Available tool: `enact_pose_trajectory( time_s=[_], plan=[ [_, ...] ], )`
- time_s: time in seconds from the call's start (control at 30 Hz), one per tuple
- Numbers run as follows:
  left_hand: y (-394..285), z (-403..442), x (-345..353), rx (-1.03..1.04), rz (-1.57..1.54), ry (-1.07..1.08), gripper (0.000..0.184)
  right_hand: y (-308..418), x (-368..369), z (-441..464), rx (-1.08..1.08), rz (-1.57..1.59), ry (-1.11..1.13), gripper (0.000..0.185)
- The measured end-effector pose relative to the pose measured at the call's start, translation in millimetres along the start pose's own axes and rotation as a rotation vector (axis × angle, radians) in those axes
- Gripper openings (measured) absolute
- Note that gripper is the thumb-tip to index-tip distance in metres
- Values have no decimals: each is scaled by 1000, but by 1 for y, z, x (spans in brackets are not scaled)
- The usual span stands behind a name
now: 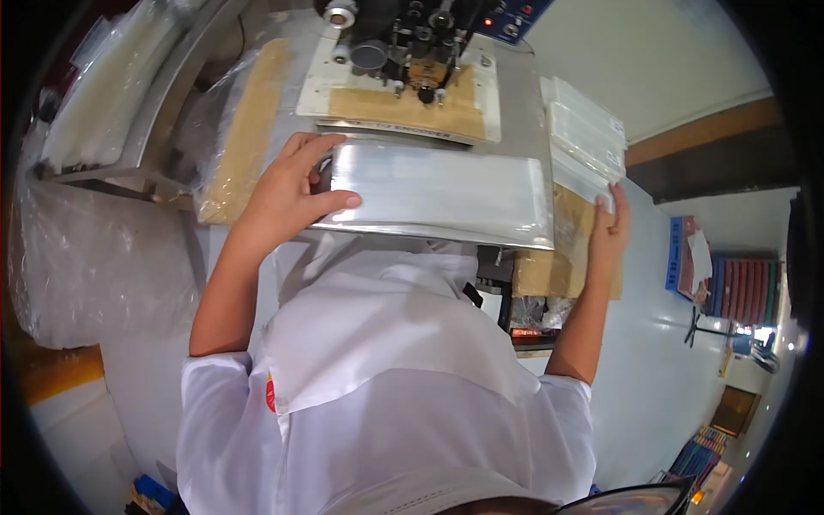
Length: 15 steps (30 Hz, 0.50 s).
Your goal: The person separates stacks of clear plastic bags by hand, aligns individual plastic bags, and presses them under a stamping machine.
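A stack of clear, flat plastic bags [442,187] lies on the metal plate in front of the machine. My left hand [296,184] is curled round the left end of this stack, thumb at its near edge and fingers at the far edge. To the right, my right hand [610,221] has its thumb and fingers closed at the near end of another pile of clear plastic bags [586,129]. How many bags the right fingers hold cannot be made out. Just beyond the first stack stands a coding machine [399,129] with "ENCODER" on its front edge.
A control box [512,17] with a red light is at the back. Brown cardboard [549,270] sits under the right pile. At left are a plastic-wrapped brown board [249,129] and a metal rack with more plastic bags [120,94]. Blue and red folders [742,287] stand far right.
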<state>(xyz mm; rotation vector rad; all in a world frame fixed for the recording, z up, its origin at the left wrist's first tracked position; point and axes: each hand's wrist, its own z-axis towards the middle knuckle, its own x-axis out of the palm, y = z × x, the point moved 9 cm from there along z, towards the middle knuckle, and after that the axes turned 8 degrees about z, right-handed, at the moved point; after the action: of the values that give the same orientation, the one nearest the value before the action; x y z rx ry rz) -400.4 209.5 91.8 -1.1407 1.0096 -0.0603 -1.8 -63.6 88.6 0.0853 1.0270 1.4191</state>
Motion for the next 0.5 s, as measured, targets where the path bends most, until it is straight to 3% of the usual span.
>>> enact_pose_trajectory(
  time_s=[0.1, 0.17, 0.27, 0.37, 0.43, 0.5],
  plan=[
    [-2, 0, -5, 23, -24, -30, 64, 97, 14, 21, 73, 400, 62, 35],
    [-8, -1, -10, 121, -12, -115, 53, 170, 41, 17, -34, 475, 226, 31],
    [-25, -7, -13, 207, -119, -152, 44, 270, 100, -6, -463, 412, 359, 23],
    [-44, -20, -20, 281, -349, -244, 34, 291, 159, -28, -525, 338, 675, 17],
    [-42, -27, -33, 278, -458, -409, 23, 300, 153, -26, -444, 496, 631, 15],
    [-24, -25, -30, 193, -375, -240, 13, 302, 149, -26, -382, 616, 574, 13]
  ],
)
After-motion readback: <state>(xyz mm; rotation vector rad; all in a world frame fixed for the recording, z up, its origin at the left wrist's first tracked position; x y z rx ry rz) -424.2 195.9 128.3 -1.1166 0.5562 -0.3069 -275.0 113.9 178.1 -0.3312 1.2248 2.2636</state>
